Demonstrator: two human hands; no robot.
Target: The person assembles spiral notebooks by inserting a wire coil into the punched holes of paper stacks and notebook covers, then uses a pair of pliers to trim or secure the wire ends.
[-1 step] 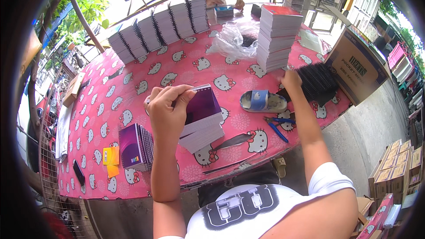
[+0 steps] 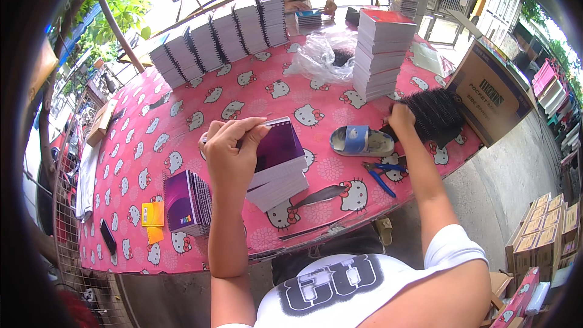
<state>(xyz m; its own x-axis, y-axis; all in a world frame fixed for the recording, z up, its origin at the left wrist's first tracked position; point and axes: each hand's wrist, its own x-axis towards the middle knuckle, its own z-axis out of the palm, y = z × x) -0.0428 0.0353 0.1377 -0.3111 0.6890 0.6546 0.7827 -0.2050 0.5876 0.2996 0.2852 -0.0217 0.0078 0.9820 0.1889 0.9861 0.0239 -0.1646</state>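
The notebook stack [image 2: 276, 167] sits near the table's [image 2: 182, 115] front edge, bare pink cloth behind it. The left hand [image 2: 231, 152] pinches the purple top cover with curled fingers. The right hand [image 2: 402, 118] grips black spiral coils [image 2: 434, 112] near the right edge.

Left hand [image 2: 231, 149] on purple notebook stack [image 2: 278, 164], right hand [image 2: 402, 116] gripping black spiral coils [image 2: 436, 113]

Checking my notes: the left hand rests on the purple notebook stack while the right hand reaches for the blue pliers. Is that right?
Not quite. In the head view the left hand is on the purple notebook stack, but the right hand grips the black spiral coils; the blue pliers lie untouched.
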